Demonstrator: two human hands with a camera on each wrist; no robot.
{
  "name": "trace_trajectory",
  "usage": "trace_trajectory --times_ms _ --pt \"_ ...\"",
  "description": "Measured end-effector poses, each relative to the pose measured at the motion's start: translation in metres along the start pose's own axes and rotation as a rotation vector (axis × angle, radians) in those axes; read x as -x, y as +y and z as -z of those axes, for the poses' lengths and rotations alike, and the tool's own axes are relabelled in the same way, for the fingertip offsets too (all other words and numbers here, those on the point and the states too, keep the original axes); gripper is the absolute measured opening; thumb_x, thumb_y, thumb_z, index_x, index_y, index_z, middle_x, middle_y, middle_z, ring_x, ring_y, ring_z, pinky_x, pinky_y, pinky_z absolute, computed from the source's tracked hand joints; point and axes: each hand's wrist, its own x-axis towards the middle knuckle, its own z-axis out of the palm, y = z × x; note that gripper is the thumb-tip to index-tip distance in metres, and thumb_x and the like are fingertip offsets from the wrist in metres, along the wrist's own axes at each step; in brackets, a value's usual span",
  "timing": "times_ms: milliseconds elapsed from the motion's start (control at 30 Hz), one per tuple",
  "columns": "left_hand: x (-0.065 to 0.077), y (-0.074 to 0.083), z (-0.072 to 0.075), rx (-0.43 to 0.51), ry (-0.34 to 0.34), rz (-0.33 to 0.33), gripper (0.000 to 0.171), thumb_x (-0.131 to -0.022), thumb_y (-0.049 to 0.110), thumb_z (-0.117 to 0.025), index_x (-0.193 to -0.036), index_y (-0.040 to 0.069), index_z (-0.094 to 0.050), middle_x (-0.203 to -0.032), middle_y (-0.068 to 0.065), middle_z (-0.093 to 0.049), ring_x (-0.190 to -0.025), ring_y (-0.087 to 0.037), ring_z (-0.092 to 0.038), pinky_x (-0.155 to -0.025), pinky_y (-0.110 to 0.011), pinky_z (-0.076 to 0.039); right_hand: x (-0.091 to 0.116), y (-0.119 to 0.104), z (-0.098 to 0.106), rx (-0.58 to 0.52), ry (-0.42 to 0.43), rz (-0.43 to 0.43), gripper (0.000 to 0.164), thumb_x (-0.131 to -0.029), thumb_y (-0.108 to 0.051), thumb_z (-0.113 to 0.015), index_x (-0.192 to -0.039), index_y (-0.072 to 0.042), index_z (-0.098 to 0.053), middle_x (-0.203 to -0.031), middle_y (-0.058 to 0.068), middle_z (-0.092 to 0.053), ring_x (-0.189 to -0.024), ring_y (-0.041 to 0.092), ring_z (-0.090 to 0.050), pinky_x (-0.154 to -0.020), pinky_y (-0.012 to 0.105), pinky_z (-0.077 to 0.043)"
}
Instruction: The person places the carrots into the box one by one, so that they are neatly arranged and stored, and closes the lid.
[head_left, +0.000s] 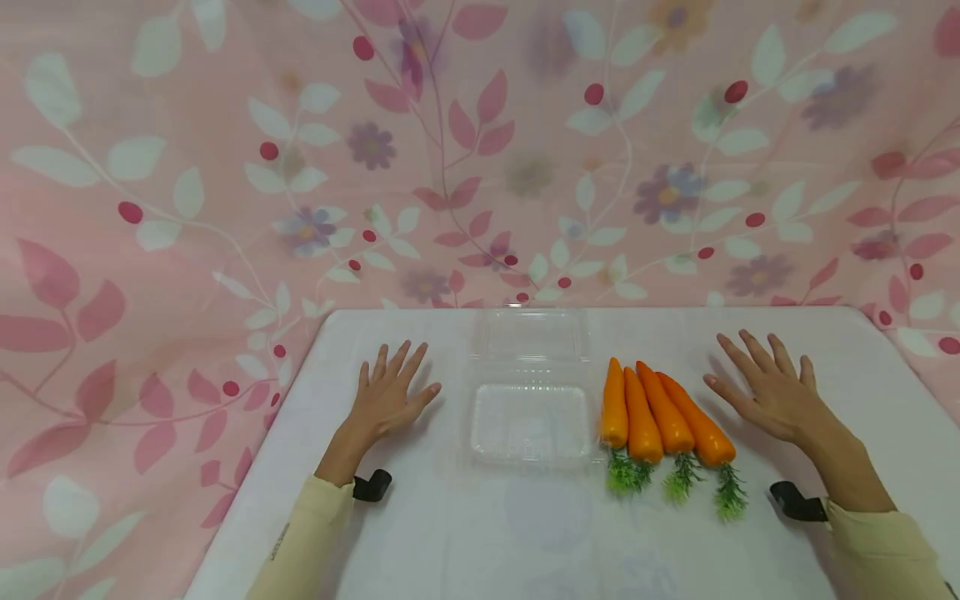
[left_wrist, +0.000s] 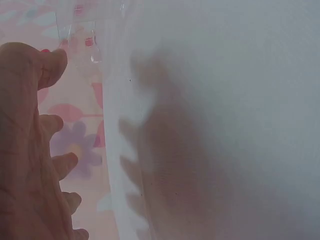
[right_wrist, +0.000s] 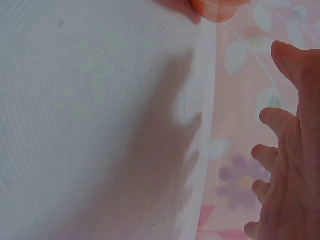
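Note:
My left hand (head_left: 387,402) hovers palm down over the left side of the table, fingers spread, holding nothing. To its right lies a clear plastic clamshell box (head_left: 480,425), its lid (head_left: 532,335) folded back behind the base. Several orange carrots (head_left: 666,408) with green tops lie side by side right of the box, tips pointing away from me. Spread-fingered too, my right hand (head_left: 776,396) is just right of the carrots, apart from them. In the right wrist view a carrot end (right_wrist: 217,9) shows at the top, beyond the thumb.
A white cloth covers the table (head_left: 525,533). Behind and to the left hangs a pink floral curtain (head_left: 465,167). Dark wrist cameras stick out from both cuffs, the left one (head_left: 372,485) and the right one (head_left: 797,502).

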Motion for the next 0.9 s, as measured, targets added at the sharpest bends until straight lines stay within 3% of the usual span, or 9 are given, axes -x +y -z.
trace_trajectory --times_ms 367,533,700,900 --pt "0.003 0.003 0.001 0.072 -0.021 -0.035 0.081 -0.092 0.074 -0.037 -0.159 0.032 -0.019 -0.162 -0.005 -0.022 -0.148 -0.041 -0.008 -0.111 -0.067 -0.002 -0.001 -0.004 -0.001 -0.001 -0.007 0.012 0.082 -0.098 -0.055 -0.048 -0.16 -0.018 -0.01 -0.16 0.026 -0.006 -0.142 0.052 0.011 -0.1 0.075 0.016" --pt "0.003 0.007 0.002 0.225 -0.029 -0.099 0.079 -0.094 0.069 -0.045 -0.158 0.03 -0.022 -0.16 -0.001 -0.026 -0.148 -0.039 -0.011 -0.111 -0.067 -0.002 0.0 -0.005 -0.001 -0.004 -0.009 0.014 0.082 -0.098 -0.054 -0.049 -0.16 -0.017 -0.01 -0.159 0.028 -0.008 -0.142 0.053 0.01 -0.1 0.075 0.015" --pt "0.004 0.012 0.006 0.427 -0.104 -0.158 0.074 -0.095 0.06 -0.054 -0.157 0.035 -0.023 -0.16 0.008 -0.024 -0.149 -0.034 -0.008 -0.113 -0.063 -0.001 0.002 -0.006 -0.001 -0.015 -0.018 0.013 0.081 -0.098 -0.054 -0.049 -0.16 -0.017 -0.011 -0.159 0.028 -0.01 -0.142 0.054 0.008 -0.099 0.076 0.014" --pt "0.008 0.017 0.013 0.602 -0.203 -0.17 0.078 -0.092 0.05 -0.066 -0.154 0.047 -0.02 -0.159 0.011 -0.026 -0.148 -0.019 -0.014 -0.113 -0.06 -0.017 0.003 -0.006 0.0 -0.018 -0.021 0.017 0.081 -0.098 -0.054 -0.048 -0.16 -0.017 -0.011 -0.159 0.029 -0.011 -0.141 0.055 0.007 -0.099 0.078 0.011"
